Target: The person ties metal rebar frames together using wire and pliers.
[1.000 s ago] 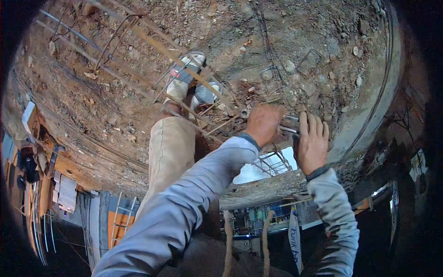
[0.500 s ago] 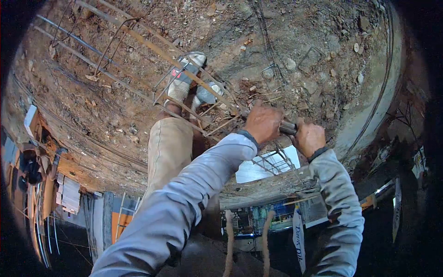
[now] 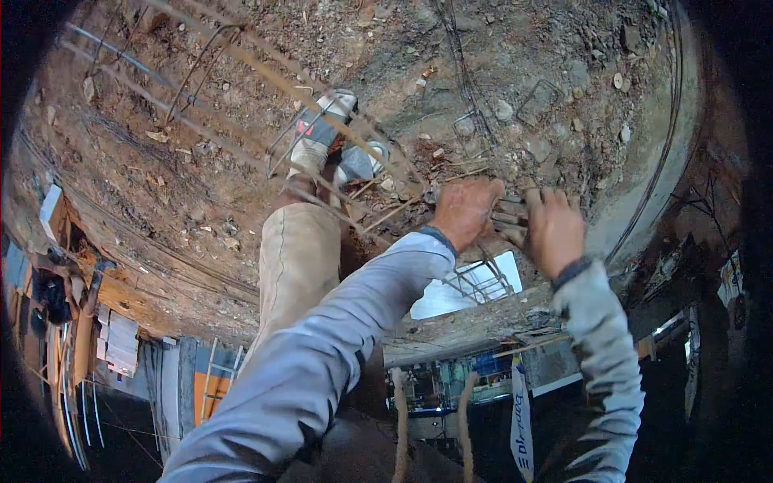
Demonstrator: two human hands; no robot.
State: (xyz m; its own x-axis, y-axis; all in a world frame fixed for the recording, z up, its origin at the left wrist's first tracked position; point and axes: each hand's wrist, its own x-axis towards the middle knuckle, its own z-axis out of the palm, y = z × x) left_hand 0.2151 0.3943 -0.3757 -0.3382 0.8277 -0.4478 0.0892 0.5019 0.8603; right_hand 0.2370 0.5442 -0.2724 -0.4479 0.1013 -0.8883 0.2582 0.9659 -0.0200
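My left hand (image 3: 465,211) is closed around the near end of a long rebar cage (image 3: 241,68), which runs from the upper left down to my hands. My right hand (image 3: 554,229) is just to the right, its fingers curled over a short metal tool or bar (image 3: 507,219) held between both hands. What exactly the tool is stays hidden by the fingers. My tan trouser leg (image 3: 294,266) and my shoes (image 3: 322,133) stand on the dirt beside the cage, which partly crosses them.
The ground is dirt and rubble (image 3: 201,177). Loose bent steel stirrups (image 3: 543,101) lie on it above my hands. A curved concrete edge (image 3: 644,209) drops off at the right. Below the slab are a ladder (image 3: 213,378), a banner (image 3: 519,419) and two upright poles (image 3: 398,427).
My right hand was open a second ago, clenched on the metal piece half a second ago, and now sits slightly higher with fingers raised over it. The left hand has barely shifted.
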